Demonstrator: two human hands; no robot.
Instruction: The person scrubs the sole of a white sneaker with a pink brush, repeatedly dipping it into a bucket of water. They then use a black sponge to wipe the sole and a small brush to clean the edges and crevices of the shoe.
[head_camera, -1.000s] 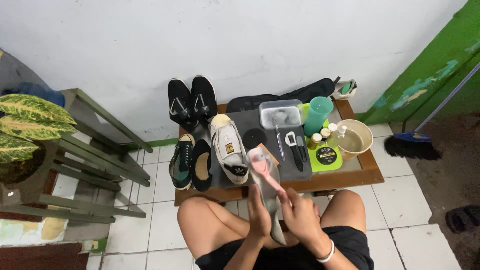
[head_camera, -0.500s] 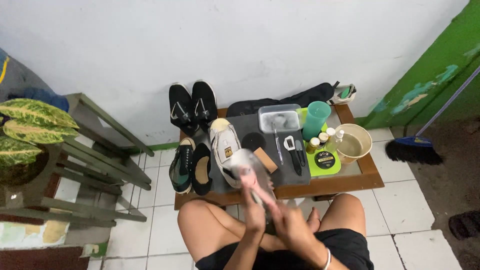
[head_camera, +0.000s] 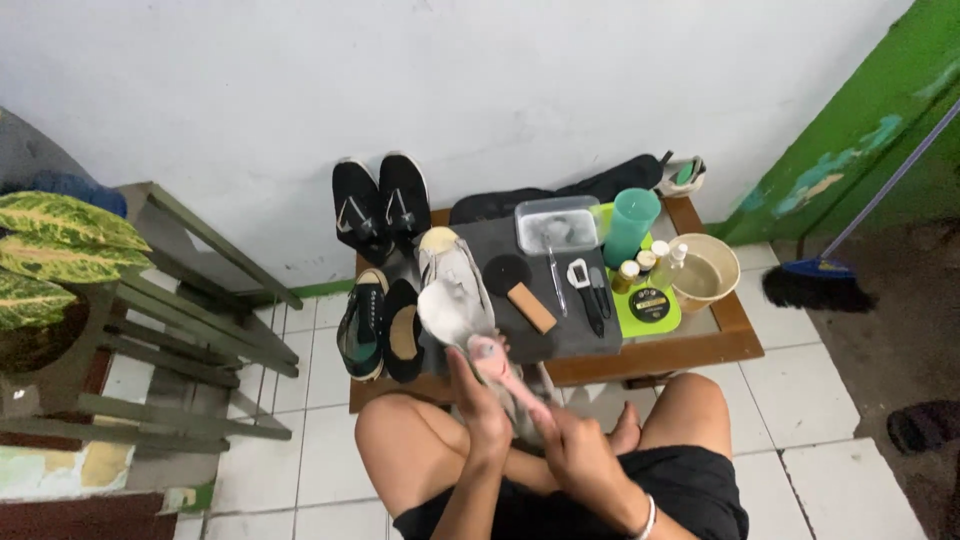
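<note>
Person sits w/ bare knees at a low wooden table (head_camera: 735, 345), lower centre of frame. Left hand (head_camera: 483, 405) is wrapped round a pale, grubby sneaker (head_camera: 452, 305), gripping it near the heel end, toe pointing up-frame over the table edge. Right hand (head_camera: 580, 455) is curled on a pink-handled brush (head_camera: 505, 378), fingers closed round the handle, head lying against the shoe's side. Both hands sit just below the table edge, between the knees.

On the table: grey mat (head_camera: 565, 330) w/ the matching pale sneaker (head_camera: 445, 255) at its left, a round black sponge (head_camera: 507, 273), a tan block (head_camera: 531, 307), small tools and a clear plastic tub (head_camera: 556, 224). Right of that, teal cup (head_camera: 632, 226), lime tray (head_camera: 640, 322) w/ a round black tin (head_camera: 649, 304) and small bottles, beige bucket of water (head_camera: 706, 275). Two pairs of black shoes (head_camera: 381, 205) sit upper left of the table, one against the white wall. Broom (head_camera: 818, 283) at right, plant stand at left.

Imo, to do this bit well: keep the left grip firm so the shoe doesn't twist, short strokes w/ the brush, light pressure on fabric, harder on the rubber edge. Turn the shoe rather than the wrist. Bucket's within reach on the right for wetting the bristles; drips would land on the legs, so tilt the toe towards the mat.
</note>
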